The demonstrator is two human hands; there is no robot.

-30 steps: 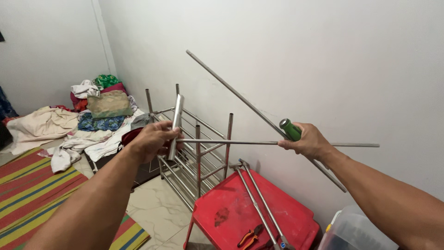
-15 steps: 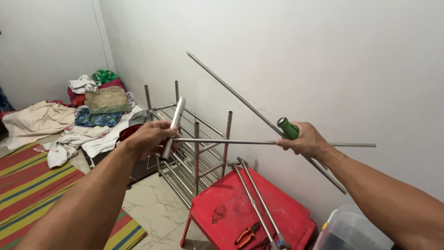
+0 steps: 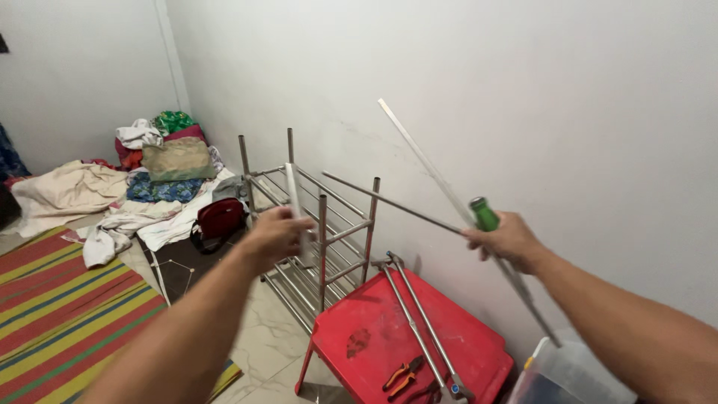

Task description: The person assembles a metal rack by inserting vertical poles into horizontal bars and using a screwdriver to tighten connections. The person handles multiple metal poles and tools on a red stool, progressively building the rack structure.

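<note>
My left hand (image 3: 275,236) is closed around a short silver tube (image 3: 294,196) held upright over a metal rack (image 3: 314,224). My right hand (image 3: 508,241) grips a green-handled screwdriver (image 3: 484,214) together with a thin metal rod (image 3: 389,203) that points left toward the rack. A longer flat metal bar (image 3: 426,161) also passes through that hand, running up to the left and down to the right along the white wall.
A red plastic stool (image 3: 407,337) stands below my hands with two long metal bars (image 3: 415,322) and orange pliers (image 3: 400,372) on it. A clear plastic tub (image 3: 568,374) sits at the right. Clothes pile (image 3: 149,172) and a striped mat (image 3: 60,299) lie left.
The thin rod has come free of my left hand and now tilts, its left end near the rack. My right hand has moved left and lower. The view shifted right.
</note>
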